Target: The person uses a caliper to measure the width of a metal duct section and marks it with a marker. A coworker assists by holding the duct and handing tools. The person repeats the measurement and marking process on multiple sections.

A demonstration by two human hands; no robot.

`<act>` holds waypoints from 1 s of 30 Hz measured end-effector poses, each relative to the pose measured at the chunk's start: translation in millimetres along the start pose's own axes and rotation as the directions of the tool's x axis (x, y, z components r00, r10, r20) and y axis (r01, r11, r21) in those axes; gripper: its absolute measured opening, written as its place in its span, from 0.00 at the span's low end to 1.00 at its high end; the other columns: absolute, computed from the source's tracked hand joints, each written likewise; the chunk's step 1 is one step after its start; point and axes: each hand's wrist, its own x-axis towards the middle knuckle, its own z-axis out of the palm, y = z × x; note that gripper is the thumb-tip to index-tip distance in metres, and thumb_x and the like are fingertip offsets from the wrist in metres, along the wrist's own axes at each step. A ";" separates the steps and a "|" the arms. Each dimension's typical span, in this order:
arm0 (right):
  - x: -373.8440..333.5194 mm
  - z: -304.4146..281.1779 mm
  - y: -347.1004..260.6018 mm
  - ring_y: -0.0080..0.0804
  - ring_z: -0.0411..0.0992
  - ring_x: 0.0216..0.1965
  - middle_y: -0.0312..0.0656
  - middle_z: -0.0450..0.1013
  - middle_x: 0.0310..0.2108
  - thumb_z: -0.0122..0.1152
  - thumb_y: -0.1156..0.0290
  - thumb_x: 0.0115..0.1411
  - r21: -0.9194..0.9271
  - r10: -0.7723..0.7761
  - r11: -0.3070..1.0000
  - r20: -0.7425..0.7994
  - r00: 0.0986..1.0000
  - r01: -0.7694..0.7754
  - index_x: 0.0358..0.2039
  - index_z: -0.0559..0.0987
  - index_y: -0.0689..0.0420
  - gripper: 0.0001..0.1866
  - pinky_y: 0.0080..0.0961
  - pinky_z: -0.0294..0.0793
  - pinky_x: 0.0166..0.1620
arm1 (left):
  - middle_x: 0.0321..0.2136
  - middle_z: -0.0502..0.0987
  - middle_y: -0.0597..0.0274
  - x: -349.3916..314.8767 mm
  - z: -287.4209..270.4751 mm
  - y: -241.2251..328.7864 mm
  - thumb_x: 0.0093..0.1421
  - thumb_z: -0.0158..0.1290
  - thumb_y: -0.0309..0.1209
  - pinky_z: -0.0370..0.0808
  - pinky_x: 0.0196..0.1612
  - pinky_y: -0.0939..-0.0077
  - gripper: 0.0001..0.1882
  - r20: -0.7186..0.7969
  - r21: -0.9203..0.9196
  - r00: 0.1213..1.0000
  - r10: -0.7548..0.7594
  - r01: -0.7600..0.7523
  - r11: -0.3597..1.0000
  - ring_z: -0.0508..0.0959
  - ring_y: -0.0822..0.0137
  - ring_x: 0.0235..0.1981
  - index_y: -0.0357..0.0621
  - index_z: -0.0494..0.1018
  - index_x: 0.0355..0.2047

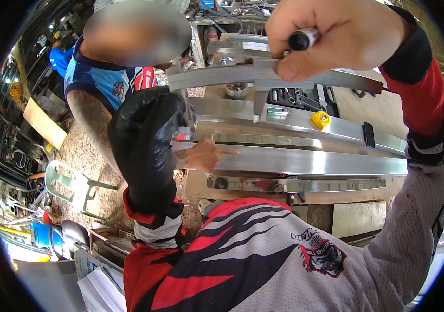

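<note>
A large steel caliper (216, 76) is held across the upper middle, its jaws pointing down over a wide metal bar (222, 109). My left hand (146, 117), in a black glove, is closed around the caliper's left end; its fingertips are partly hidden. My bare right hand (341, 44) grips a dark marker (303, 39) with its end toward me, while the thumb presses by the caliper's sliding jaw. Below, a co-worker's hand (204, 156) lies on another wide shiny metal bar (305, 160), index finger stretched out along it.
On the far bar lie a yellow tape measure (320, 120) and a black phone (368, 134). Behind it sits an open tool case (303, 98) of sockets and wrenches. A narrow polished strip (305, 185) runs along the near edge. A co-worker (99, 83) stands left, near a green plastic chair (71, 182).
</note>
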 end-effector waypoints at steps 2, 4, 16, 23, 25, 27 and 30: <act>8.4 -2.1 6.2 0.19 0.62 0.23 0.37 0.69 0.19 0.62 0.69 0.64 0.115 0.006 0.993 0.055 0.998 -0.012 0.33 0.79 0.65 0.11 0.25 0.64 0.27 | 0.27 0.80 0.56 -2.4 -1.0 -1.7 0.61 0.58 0.23 0.73 0.32 0.75 0.09 -0.033 0.070 0.999 -0.007 0.009 0.998 0.77 0.69 0.26 0.31 0.77 0.41; 5.6 -0.6 5.7 0.19 0.62 0.22 0.36 0.68 0.18 0.62 0.69 0.64 0.034 -0.035 0.999 0.013 0.999 0.035 0.32 0.79 0.65 0.11 0.25 0.63 0.26 | 0.28 0.80 0.56 -4.2 -5.8 -1.2 0.61 0.58 0.23 0.74 0.32 0.75 0.09 -0.005 0.114 0.999 0.036 -0.035 0.993 0.78 0.69 0.26 0.31 0.77 0.41; 9.5 -0.6 25.4 0.15 0.58 0.20 0.29 0.64 0.16 0.59 0.71 0.66 0.217 0.020 0.976 0.072 0.997 -0.035 0.26 0.77 0.62 0.11 0.23 0.59 0.24 | 0.28 0.80 0.57 -0.2 -4.9 -4.9 0.60 0.59 0.25 0.73 0.33 0.76 0.09 0.003 0.023 0.996 -0.085 0.085 0.996 0.77 0.71 0.27 0.31 0.78 0.38; 10.3 -2.2 23.7 0.17 0.60 0.22 0.30 0.66 0.17 0.60 0.73 0.65 0.186 -0.012 0.982 0.051 0.999 0.003 0.26 0.77 0.62 0.11 0.23 0.61 0.26 | 0.27 0.80 0.56 -0.2 -8.4 -1.8 0.61 0.56 0.27 0.72 0.33 0.76 0.10 0.019 0.205 0.999 -0.041 0.036 0.978 0.77 0.70 0.27 0.31 0.78 0.38; 10.2 -0.6 24.1 0.17 0.61 0.22 0.30 0.67 0.18 0.61 0.72 0.65 0.118 -0.060 0.991 0.023 0.998 0.057 0.26 0.77 0.62 0.10 0.23 0.62 0.26 | 0.28 0.80 0.56 -2.5 -10.4 -4.5 0.61 0.57 0.26 0.72 0.33 0.76 0.10 -0.012 0.239 1.000 -0.015 0.017 0.971 0.77 0.70 0.27 0.31 0.78 0.39; 10.2 0.0 23.9 0.17 0.62 0.22 0.31 0.68 0.18 0.61 0.72 0.65 0.097 -0.068 0.993 0.014 0.998 0.066 0.26 0.78 0.62 0.10 0.22 0.63 0.26 | 0.28 0.81 0.57 -3.5 -13.5 -9.3 0.60 0.58 0.26 0.73 0.34 0.76 0.10 -0.015 0.349 0.999 0.037 -0.029 0.937 0.78 0.71 0.27 0.31 0.78 0.39; 12.7 -2.5 22.1 0.17 0.62 0.22 0.31 0.69 0.18 0.61 0.72 0.65 0.159 -0.007 0.987 0.059 0.998 -0.002 0.27 0.78 0.62 0.10 0.22 0.63 0.27 | 0.41 0.78 0.50 0.3 -23.0 -14.9 0.58 0.56 0.15 0.79 0.38 0.71 0.13 0.152 0.415 0.975 0.162 -0.212 0.885 0.80 0.62 0.38 0.35 0.78 0.44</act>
